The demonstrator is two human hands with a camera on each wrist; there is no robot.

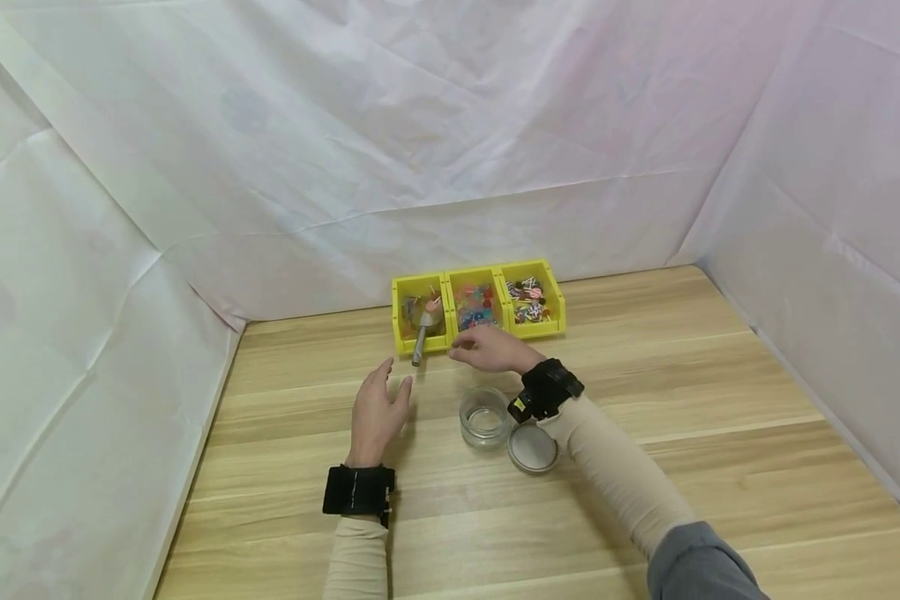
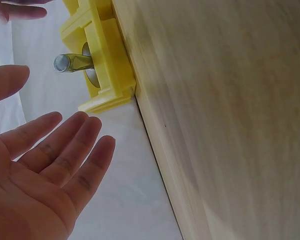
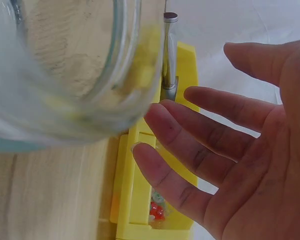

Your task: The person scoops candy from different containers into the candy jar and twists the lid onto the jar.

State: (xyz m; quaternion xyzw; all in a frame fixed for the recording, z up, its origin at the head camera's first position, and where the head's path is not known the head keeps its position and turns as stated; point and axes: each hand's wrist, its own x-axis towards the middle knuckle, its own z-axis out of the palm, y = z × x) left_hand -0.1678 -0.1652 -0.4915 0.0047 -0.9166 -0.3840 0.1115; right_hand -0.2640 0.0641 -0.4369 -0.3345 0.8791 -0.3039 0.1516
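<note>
Nearest the person, a round lid (image 1: 532, 448) is lying flat on the wooden table (image 1: 720, 467), touching the right sleeve (image 1: 615, 467). Just beyond it, a clear glass jar (image 1: 484, 417) is standing upright and open; nothing is showing inside it.

The left hand (image 1: 376, 410) is hovering over the table left of the jar, fingers straight and spread, gripping nothing. The right hand (image 1: 489, 348) is reaching forward past the jar, fingers loosely extended and slightly parted, also holding nothing; its fingertips are sitting just in front of the bins.

Farther back, three yellow bins (image 1: 547, 329) are standing side by side near the white backdrop (image 1: 450, 125). The left bin is holding a metal scoop (image 1: 422, 337), whose handle is sticking out over the front lip toward the hands, along with some small pale pieces too blurred to identify. The middle bin is holding small colourful beads (image 1: 476, 305), red and blue among them. The right bin is holding mixed dark, white and red bits (image 1: 528, 300). No writing or label is readable on any container.
</note>
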